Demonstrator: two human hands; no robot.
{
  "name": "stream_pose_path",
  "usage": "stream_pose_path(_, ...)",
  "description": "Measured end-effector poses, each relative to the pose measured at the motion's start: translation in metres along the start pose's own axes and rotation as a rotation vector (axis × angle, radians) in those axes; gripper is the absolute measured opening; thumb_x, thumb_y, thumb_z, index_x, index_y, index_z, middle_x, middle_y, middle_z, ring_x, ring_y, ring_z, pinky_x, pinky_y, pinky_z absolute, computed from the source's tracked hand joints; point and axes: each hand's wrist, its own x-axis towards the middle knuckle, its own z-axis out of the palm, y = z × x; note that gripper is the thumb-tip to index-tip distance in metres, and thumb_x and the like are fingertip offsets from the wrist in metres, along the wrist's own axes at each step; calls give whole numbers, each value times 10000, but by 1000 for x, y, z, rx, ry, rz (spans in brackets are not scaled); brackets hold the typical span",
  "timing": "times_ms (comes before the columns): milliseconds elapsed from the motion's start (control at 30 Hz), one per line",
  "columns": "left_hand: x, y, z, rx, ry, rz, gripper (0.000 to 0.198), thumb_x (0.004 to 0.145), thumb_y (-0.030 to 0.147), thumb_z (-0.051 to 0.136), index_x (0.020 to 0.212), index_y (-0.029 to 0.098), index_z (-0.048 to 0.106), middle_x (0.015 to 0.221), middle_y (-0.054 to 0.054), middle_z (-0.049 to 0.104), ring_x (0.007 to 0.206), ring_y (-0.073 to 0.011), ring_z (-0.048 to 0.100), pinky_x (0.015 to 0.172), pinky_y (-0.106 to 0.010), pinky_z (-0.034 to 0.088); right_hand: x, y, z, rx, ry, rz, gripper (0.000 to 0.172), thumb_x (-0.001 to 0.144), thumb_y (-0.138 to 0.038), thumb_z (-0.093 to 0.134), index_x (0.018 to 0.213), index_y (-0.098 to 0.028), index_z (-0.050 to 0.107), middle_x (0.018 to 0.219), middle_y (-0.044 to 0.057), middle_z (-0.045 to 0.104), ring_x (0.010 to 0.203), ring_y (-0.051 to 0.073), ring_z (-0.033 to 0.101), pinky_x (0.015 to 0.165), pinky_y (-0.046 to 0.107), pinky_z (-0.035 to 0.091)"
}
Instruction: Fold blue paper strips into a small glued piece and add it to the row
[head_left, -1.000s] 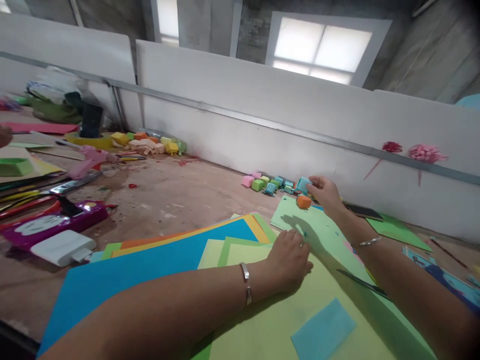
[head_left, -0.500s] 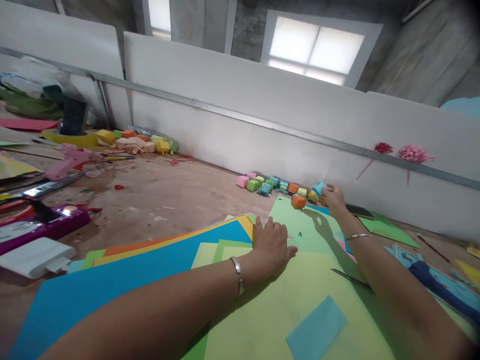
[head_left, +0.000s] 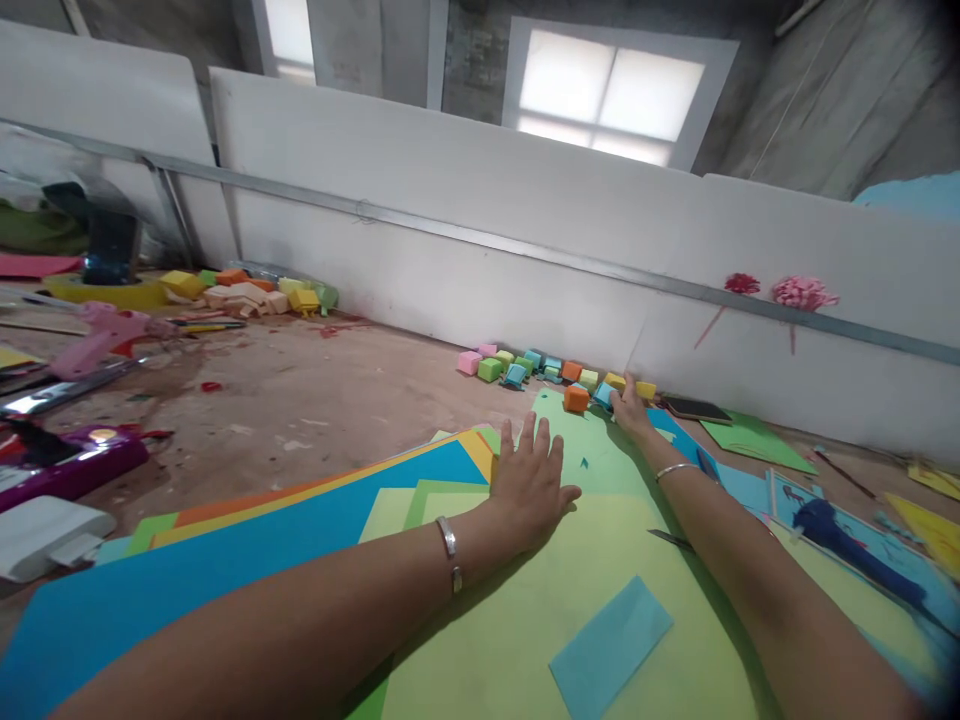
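Note:
My left hand (head_left: 526, 488) lies with fingers spread on light green paper (head_left: 480, 600), beside a fanned stack of coloured sheets topped by a blue sheet (head_left: 247, 560). Stretched out to the back, my right hand (head_left: 634, 410) pinches a small light blue paper box (head_left: 604, 395) low over the table. Just left of that box sits an orange paper box (head_left: 576, 399). Behind them runs a row of small paper boxes in several colours, among them a green one (head_left: 490, 369). A light blue paper rectangle (head_left: 611, 645) lies on the green sheet, and scissors (head_left: 670, 540) show partly under my right forearm.
A white panel (head_left: 450, 270) with a metal rail borders the table's back. To the left are a pink glue gun (head_left: 105, 335), a purple power strip (head_left: 82, 455) and more paper boxes (head_left: 247, 298). A dark blue glue gun (head_left: 855, 550) and a dark phone-like slab (head_left: 697, 410) lie right.
My right hand has lowered the light blue box and brought it leftward, close beside the orange one. My left hand's fingers have spread and lifted slightly. The view has shifted a little to the right.

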Motion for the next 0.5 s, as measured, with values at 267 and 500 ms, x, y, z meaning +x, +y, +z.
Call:
stream_pose_path(267,-2,2,-1,13,-52,15,697,964,529,378,1457,37,397,1557,-250,269,1479,-373,163,1178,-615,83,-25,-12,-13,60,-28,33,383,948,-400,541,1267,-188,546,1226,99,606,1085,238,597,968,472,463)
stream_pose_path(500,0,0,5,-46,-129,12,645,969,529,353,1386,57,494,1474,-243,437,1407,-367,341,1142,-558,223,-28,-13,-26,151,-44,0,315,931,-344,573,1206,-192,585,1049,61,669,893,197,650,801,364,539)
